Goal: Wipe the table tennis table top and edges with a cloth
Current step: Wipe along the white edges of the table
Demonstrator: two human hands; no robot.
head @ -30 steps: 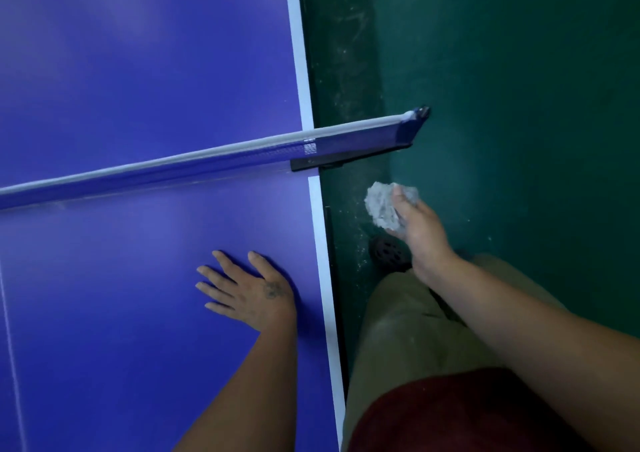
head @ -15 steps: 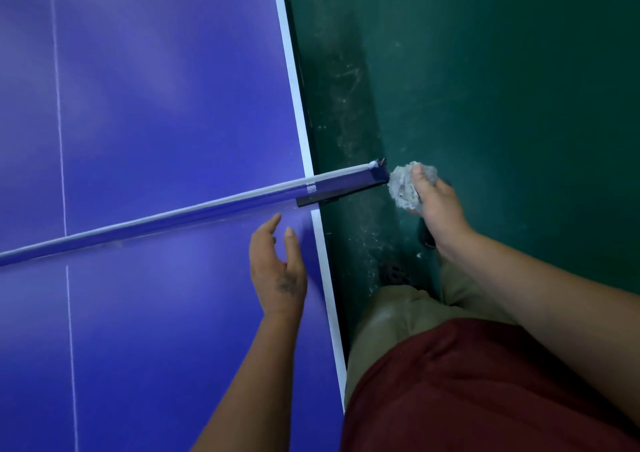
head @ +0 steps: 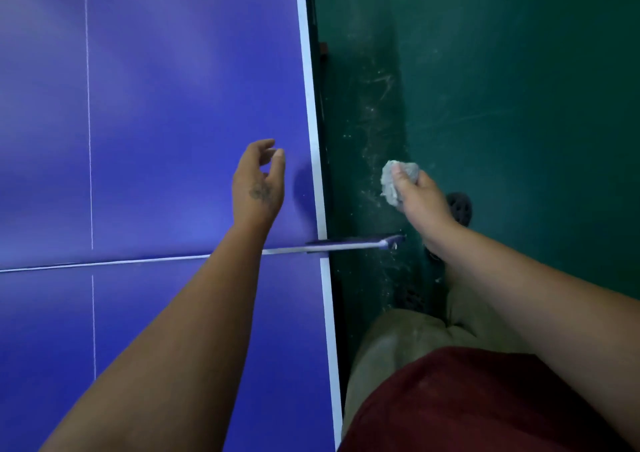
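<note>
Bunching the grey cloth (head: 390,183) in a tight grip, your right hand (head: 420,202) holds it over the green floor (head: 519,105), beside the blue worktop (head: 173,105). Your left hand (head: 258,181) hovers above the worktop, grip loose and holding nothing. The net (head: 346,245) juts out near your right wrist.
</note>
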